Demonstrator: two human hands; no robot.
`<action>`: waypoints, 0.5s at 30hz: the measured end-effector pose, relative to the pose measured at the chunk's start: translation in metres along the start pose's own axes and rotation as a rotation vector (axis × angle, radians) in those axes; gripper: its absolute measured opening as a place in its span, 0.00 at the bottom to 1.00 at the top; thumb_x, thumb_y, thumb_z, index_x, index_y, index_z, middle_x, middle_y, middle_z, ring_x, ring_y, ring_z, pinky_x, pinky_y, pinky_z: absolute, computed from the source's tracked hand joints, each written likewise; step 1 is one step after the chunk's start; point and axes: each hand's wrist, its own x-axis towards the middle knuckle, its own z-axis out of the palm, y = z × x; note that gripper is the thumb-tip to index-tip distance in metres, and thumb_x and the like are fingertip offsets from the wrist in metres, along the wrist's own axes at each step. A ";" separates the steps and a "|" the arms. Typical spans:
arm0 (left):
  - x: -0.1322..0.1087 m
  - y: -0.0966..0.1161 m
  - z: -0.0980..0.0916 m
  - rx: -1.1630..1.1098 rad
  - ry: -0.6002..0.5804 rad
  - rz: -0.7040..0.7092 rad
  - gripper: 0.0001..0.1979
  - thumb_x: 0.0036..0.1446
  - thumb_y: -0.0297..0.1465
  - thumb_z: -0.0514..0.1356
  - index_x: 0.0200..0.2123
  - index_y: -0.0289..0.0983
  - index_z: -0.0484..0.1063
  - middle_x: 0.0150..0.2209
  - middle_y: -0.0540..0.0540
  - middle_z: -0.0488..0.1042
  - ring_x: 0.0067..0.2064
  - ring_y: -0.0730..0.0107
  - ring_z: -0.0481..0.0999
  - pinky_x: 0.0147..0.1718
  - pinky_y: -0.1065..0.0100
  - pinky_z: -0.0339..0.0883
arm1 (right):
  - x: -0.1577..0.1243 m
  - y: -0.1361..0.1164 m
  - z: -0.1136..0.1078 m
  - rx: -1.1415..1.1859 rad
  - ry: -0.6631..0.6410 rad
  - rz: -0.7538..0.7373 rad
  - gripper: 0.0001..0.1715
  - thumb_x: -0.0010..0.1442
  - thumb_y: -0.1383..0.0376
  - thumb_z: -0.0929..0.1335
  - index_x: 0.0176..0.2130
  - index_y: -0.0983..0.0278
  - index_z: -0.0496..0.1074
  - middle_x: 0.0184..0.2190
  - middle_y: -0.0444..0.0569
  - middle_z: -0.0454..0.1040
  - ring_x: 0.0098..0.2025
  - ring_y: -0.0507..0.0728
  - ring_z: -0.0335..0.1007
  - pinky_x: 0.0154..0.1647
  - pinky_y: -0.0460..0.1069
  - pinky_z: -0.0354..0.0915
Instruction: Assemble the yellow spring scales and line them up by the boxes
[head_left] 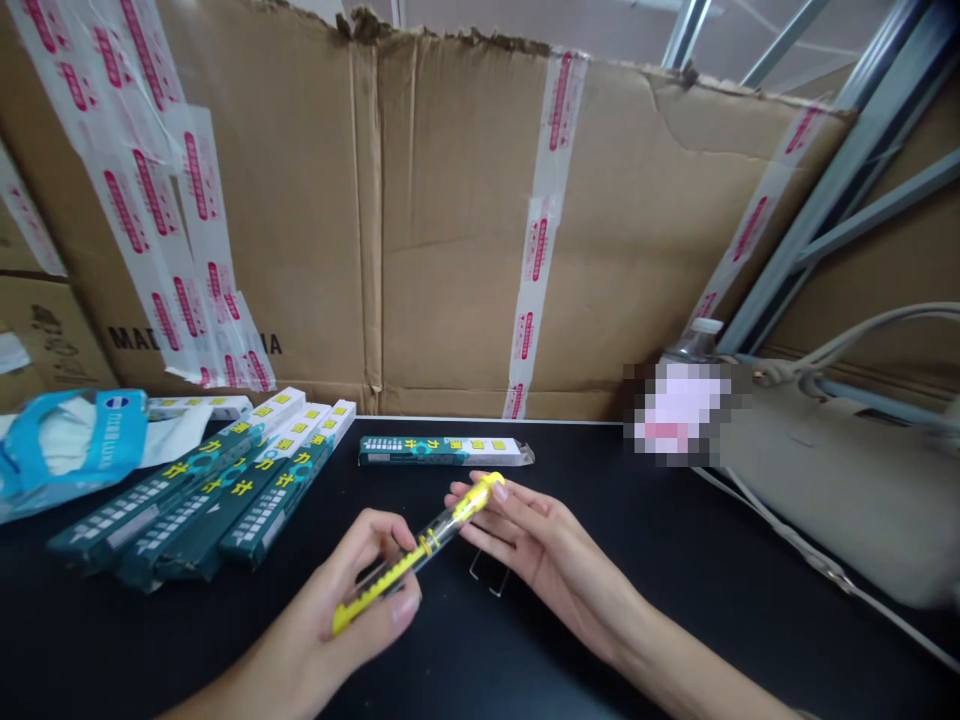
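Note:
A tubular spring scale (442, 530), clear with yellow ends and a yellow toothed strip inside, is held slantwise above the black table. My left hand (360, 590) is closed around its lower part, thumb and fingers on either side of the tube. At the upper end, my right hand (540, 540) pinches the yellow cap between thumb and fingers, its other fingers loosely spread behind. Below the right hand shows a thin bent metal wire (491, 578); whether it joins the scale is hidden. Beyond the hands lies a green and white spring scale box (442, 452).
Several similar long boxes (255, 500) lie on the left, beside a blue tissue pack (75, 440). A large taped cardboard box (450, 220) stands across the back. A partly blurred bottle (701, 340) and a beige bag (847, 470) are on the right, near metal shelving (817, 210).

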 end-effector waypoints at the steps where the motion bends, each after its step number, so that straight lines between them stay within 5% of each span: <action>1: -0.002 0.000 0.000 0.024 -0.034 -0.004 0.19 0.59 0.49 0.61 0.45 0.44 0.65 0.35 0.52 0.69 0.30 0.76 0.61 0.31 0.73 0.60 | 0.001 0.001 0.000 0.029 -0.002 0.013 0.19 0.60 0.62 0.74 0.48 0.70 0.76 0.49 0.58 0.80 0.55 0.61 0.75 0.62 0.58 0.66; 4: -0.006 0.002 -0.003 0.037 -0.144 -0.042 0.22 0.60 0.45 0.61 0.55 0.48 0.63 0.44 0.50 0.70 0.27 0.79 0.58 0.27 0.75 0.59 | 0.004 -0.001 -0.004 0.048 0.010 0.015 0.17 0.60 0.62 0.74 0.47 0.69 0.77 0.49 0.57 0.80 0.55 0.62 0.75 0.63 0.59 0.65; 8: -0.010 0.003 -0.008 -0.074 -0.302 -0.134 0.38 0.56 0.43 0.63 0.67 0.50 0.52 0.52 0.40 0.71 0.29 0.74 0.68 0.22 0.74 0.64 | 0.009 -0.006 -0.011 0.009 0.030 -0.009 0.16 0.60 0.62 0.74 0.46 0.69 0.78 0.48 0.56 0.80 0.53 0.61 0.76 0.63 0.58 0.65; 11: -0.012 0.000 -0.010 -0.021 -0.351 -0.025 0.38 0.60 0.38 0.61 0.70 0.48 0.50 0.46 0.42 0.76 0.40 0.64 0.76 0.38 0.66 0.73 | 0.011 -0.009 -0.015 0.019 0.025 0.005 0.17 0.61 0.63 0.74 0.47 0.70 0.78 0.48 0.57 0.81 0.53 0.61 0.77 0.61 0.57 0.67; 15: -0.011 -0.001 -0.007 0.151 -0.372 0.071 0.31 0.64 0.31 0.57 0.69 0.51 0.54 0.45 0.46 0.78 0.48 0.64 0.77 0.55 0.61 0.65 | 0.011 -0.009 -0.017 0.093 0.058 0.057 0.13 0.63 0.65 0.71 0.47 0.69 0.78 0.49 0.55 0.80 0.53 0.60 0.76 0.60 0.55 0.67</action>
